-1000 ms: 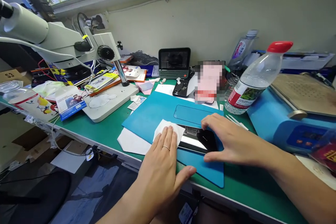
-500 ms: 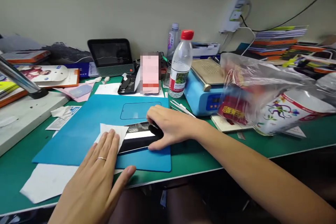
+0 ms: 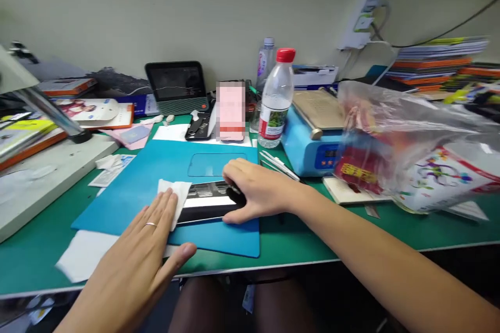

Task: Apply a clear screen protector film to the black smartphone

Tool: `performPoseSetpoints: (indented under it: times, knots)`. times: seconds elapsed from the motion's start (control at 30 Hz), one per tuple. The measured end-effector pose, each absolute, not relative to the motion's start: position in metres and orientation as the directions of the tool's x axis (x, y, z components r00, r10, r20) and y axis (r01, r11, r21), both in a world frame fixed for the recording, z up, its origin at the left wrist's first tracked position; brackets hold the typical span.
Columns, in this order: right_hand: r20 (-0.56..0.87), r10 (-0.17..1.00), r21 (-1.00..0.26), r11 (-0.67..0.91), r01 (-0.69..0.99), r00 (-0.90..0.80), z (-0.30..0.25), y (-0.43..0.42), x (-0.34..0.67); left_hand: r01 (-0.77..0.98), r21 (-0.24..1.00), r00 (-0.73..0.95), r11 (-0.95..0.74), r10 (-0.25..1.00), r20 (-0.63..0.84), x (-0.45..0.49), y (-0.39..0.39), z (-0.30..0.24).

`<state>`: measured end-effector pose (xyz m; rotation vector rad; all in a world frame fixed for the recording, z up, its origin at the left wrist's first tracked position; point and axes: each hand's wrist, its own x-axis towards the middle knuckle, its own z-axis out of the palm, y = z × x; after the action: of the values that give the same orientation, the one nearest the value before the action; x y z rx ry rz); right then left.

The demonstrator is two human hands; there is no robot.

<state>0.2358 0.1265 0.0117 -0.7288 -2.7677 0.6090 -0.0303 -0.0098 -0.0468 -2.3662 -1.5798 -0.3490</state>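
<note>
The left hand (image 3: pixel 135 255) wears a silver ring (image 3: pixel 150 224)

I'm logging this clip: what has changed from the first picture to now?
The view swung right: most of the microscope left the frame; more of the bag shows. No hold visibly changed: the left hand still lies on the wipe, the right hand still holds the phone.

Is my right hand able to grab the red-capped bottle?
Probably yes, if the right hand lets go of the phone: just some thin tools lie low between hand and bottle.
</note>
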Motion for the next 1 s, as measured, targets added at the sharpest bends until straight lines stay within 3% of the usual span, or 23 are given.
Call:
performPoseSetpoints:
  times: [0.13, 0.3, 0.5, 0.8, 1.0]
  knots:
    - [0.105, 0.536, -0.430, 0.784, 0.447, -0.838, 0.009, 0.128, 0.235, 0.928, -0.109, 0.372, -0.357, 0.865, 0.337, -0.030, -0.015, -0.044]
    - [0.167, 0.454, -0.421, 0.836, 0.353, -0.875, 0.004, 0.129, 0.235, 0.883, -0.095, 0.461, -0.460, 0.809, 0.366, -0.013, 0.000, -0.054]
    - [0.128, 0.474, -0.505, 0.787, 0.354, -0.871, 0.004, 0.131, 0.240, 0.804, -0.035, 0.577, -0.594, 0.763, 0.291, 0.033, 0.023, -0.046]
    - [0.107, 0.470, -0.497, 0.788, 0.362, -0.876, 0.006, 0.136, 0.243, 0.853, 0.077, 0.498, -0.516, 0.849, 0.175, 0.035, 0.016, -0.028]
    - [0.037, 0.516, -0.491, 0.755, 0.434, -0.856, 0.011, 0.138, 0.243, 0.906, 0.023, 0.413, -0.423, 0.893, 0.177, -0.015, 0.003, -0.027]
